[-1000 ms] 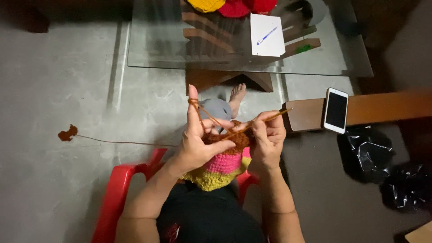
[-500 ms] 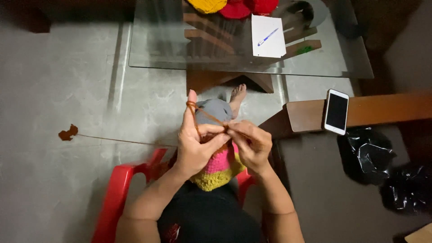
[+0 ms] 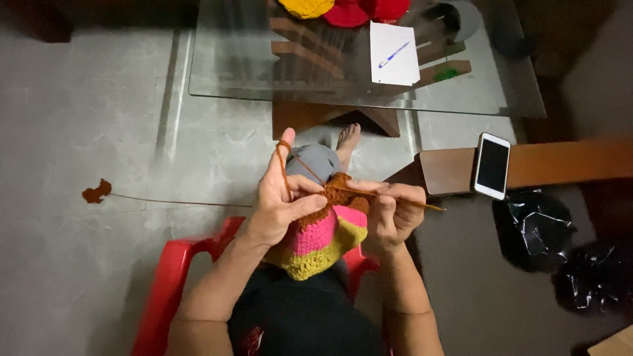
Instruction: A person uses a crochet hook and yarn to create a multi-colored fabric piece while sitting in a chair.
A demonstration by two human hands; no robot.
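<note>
Crochet hook [image 3: 402, 199], horiz., tip left

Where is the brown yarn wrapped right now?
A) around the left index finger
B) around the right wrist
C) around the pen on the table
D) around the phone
A: the brown yarn loops around the raised index finger of the left hand and runs down to the crochet piece.

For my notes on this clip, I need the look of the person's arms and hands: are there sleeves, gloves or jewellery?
Both forearms are bare, with no sleeves in view. The left hand and the right hand wear no gloves, and no rings, watch or bracelets are visible. Fingernails are short, without visible polish.
</note>
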